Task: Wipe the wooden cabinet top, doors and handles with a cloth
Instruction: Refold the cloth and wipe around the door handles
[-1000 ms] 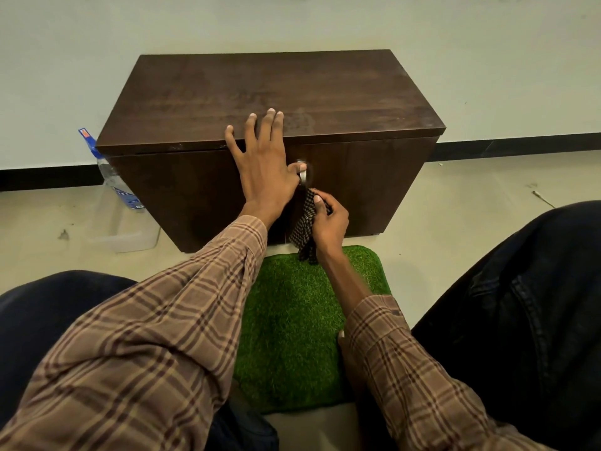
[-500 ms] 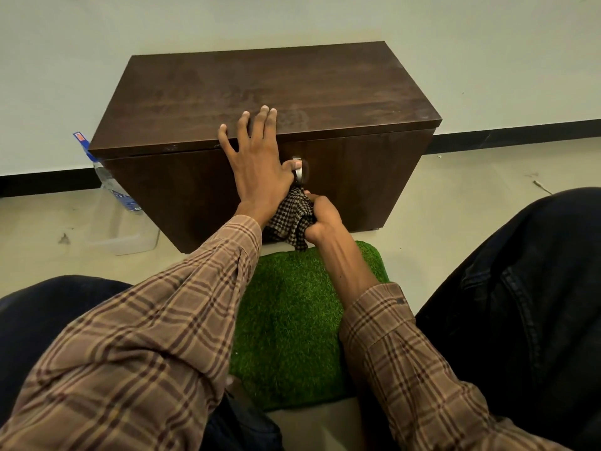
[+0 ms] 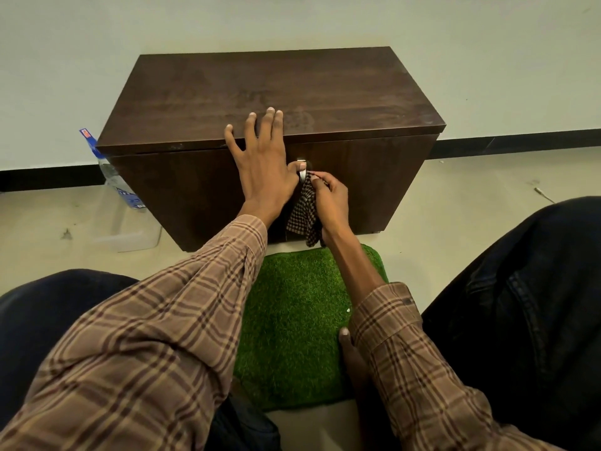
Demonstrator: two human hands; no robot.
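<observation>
A low dark wooden cabinet (image 3: 341, 92) stands against the wall. My left hand (image 3: 261, 161) lies flat over its front top edge, fingers straight on the top, thumb beside a small metal handle (image 3: 302, 172) on the door. My right hand (image 3: 330, 200) grips a checked brown-and-black cloth (image 3: 304, 213) and holds its upper end against that handle. The cloth's loose end hangs down the door front.
A green artificial-grass mat (image 3: 292, 320) lies on the floor in front of the cabinet, between my knees. A clear plastic bottle (image 3: 113, 177) and a clear container (image 3: 130, 229) stand at the cabinet's left side. Pale floor stretches to the right.
My right hand has moved up the door with the cloth, from below the handle back to the handle. My left hand has stayed on the top edge.
</observation>
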